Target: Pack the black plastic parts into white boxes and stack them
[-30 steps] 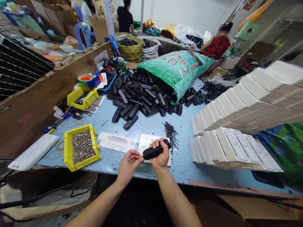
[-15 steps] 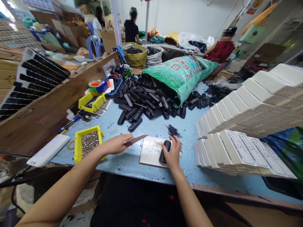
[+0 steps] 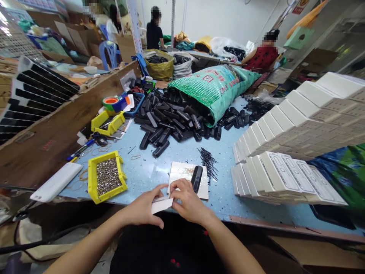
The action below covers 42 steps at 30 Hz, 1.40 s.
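My left hand [image 3: 146, 205] is wrapped round a small white cardboard piece [image 3: 162, 205], possibly a folded box, at the front edge of the table. At its right end, the bent fingers of my right hand [image 3: 184, 198] pinch the cardboard. Just beyond my right hand, a long black plastic case [image 3: 197, 179] lies on a whitish board [image 3: 178, 169], near its right side. Thin black strips [image 3: 207, 161] lie in a loose pile behind and right of the board.
At left stands a yellow bin [image 3: 92, 179] of small metal parts. Many black cases [image 3: 162, 121] spill from a green woven sack [image 3: 216, 87] at the back. White boxes [image 3: 273, 173] are stacked at right. Several people sit farther off.
My right hand has let go of the black case, which stays on the board, and moved left to the cardboard. My left hand has brought the cardboard down towards the table edge.
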Motion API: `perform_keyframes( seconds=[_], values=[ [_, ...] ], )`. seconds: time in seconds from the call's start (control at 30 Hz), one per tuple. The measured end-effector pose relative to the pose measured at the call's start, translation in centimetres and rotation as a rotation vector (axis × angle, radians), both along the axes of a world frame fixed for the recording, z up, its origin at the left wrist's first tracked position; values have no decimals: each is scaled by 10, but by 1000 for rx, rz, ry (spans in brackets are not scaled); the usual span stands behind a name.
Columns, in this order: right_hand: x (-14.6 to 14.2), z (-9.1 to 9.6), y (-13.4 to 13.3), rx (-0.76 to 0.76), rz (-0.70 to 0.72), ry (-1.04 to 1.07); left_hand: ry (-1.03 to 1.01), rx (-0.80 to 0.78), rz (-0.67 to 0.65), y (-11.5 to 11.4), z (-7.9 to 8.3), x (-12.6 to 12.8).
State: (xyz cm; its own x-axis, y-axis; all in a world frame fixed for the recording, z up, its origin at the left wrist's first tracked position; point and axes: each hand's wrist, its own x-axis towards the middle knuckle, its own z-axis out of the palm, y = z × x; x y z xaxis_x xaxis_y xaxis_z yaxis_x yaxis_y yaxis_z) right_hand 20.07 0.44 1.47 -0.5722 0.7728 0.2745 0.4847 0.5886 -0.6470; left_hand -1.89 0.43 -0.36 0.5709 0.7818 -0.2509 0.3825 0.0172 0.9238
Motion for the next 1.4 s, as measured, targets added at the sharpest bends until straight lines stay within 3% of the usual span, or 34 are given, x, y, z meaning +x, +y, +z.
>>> perform_keyframes(
  seconds=[0.17,0.3,0.43,0.53,0.63,0.7,0.73,0.9,1.03,1.13,1.2,1.27,1.33,1.4],
  values=[
    [-6,4,2,-32,-94,120,-119,-79,-21,5,12,0],
    [-4,3,7,-154,-31,55,-158,-172,2,3,1,3],
    [6,1,8,-200,72,74,-70,-95,-1,5,-4,1],
    [5,-9,7,-259,-58,364,48,108,27,6,3,-2],
    [-7,-28,7,-553,-249,777,71,283,-36,2,10,3],
    [-15,-38,6,-729,-275,865,64,285,-75,-2,11,11],
    [-18,-39,5,-737,-251,847,63,272,-52,-4,11,17],
    [-18,-22,1,-435,-24,674,22,129,254,-5,5,39],
    [-26,-13,-6,-487,-178,677,4,46,247,-1,4,44],
    [-23,-18,-8,-259,-171,516,-29,11,220,4,0,42],
    [-4,-23,0,-160,-84,280,-73,-71,245,7,-6,35],
    [27,-30,12,-116,-68,-27,-162,-236,359,11,-11,25],
    [61,-35,24,-63,-105,-317,-363,-446,516,14,-16,12],
    [87,-37,29,-36,-96,-455,-623,-611,678,19,-21,2]
  ],
)
